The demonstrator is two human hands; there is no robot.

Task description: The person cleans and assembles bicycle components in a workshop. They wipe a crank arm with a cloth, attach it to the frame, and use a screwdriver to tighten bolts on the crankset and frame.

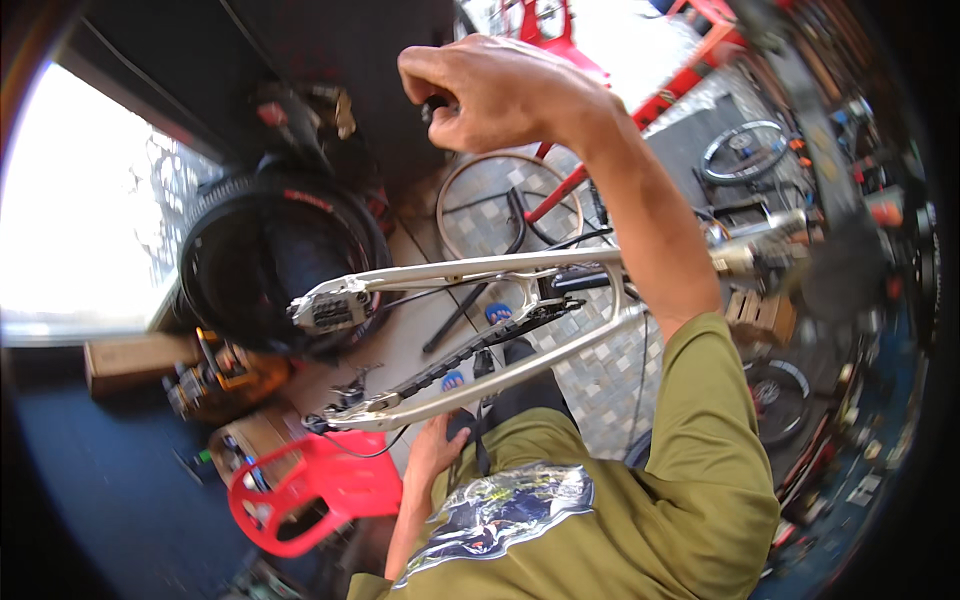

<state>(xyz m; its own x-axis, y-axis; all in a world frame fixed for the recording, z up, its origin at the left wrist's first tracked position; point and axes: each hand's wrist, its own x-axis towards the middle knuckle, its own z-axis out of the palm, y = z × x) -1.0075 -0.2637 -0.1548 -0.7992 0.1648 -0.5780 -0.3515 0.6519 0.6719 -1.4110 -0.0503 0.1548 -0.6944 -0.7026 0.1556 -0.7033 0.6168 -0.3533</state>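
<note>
My right hand [490, 95] is raised at the top, beyond the bicycle frame, with its fingers curled round a small dark thing [433, 104] mostly hidden in the fist. Across the middle lies a pale, champagne-coloured bicycle frame [470, 266], its forked rear end pointing left. A dark, ribbed guard runs along one inner stay, and a rear derailleur [350, 395] sits near the lower tip. Low down, my left hand [432, 448] rests by my dark-trousered leg, just below the frame's nearer stay. Its thumb stands apart; the stay partly hides the fingertips.
Black tyres [285, 260] are stacked at the left, near an orange-and-black tool [225, 375]. A red plastic chair [320, 490] stands at lower left. Beyond the frame, a bare rim [447, 200] lies on the tiled floor. Tools and parts crowd the right side.
</note>
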